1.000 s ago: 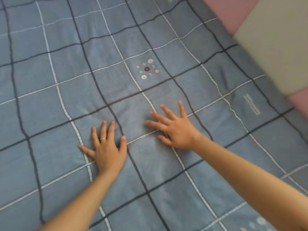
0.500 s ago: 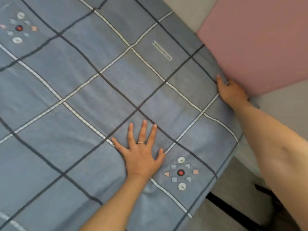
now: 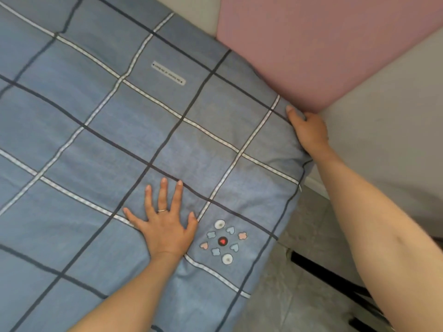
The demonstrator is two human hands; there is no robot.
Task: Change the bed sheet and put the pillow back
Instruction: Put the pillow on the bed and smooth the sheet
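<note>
Bed sheet [image 3: 143,116], blue with a dark and white grid, lies spread over the bed up to its head-end corner, where it meets the pink headboard panel [image 3: 311,44]. The left hand [image 3: 165,226] lies open and flat on the cloth, fingers spread, just beside the printed motif [image 3: 223,240] near the bed's side edge. It seems placed there to pin the fabric so it does not creep while the corner is worked. The right hand [image 3: 309,130] grips the sheet at that corner: its thumb rests on top and its fingers turn down over the edge, out of sight between the bed and the panel. That hold looks meant to draw the cloth taut and tuck it down the side. The sheet hangs over the side edge toward the tiled floor [image 3: 287,295], so this corner seems not yet tucked. No pillow shows, so putting it back appears to remain.

A second ago both hands lay flat close together on the middle of the sheet, away from any edge. Half a second ago the right hand had already reached the corner and the left was pressed beside the motif. Since then both hands keep nearly the same places on the cloth.
</note>
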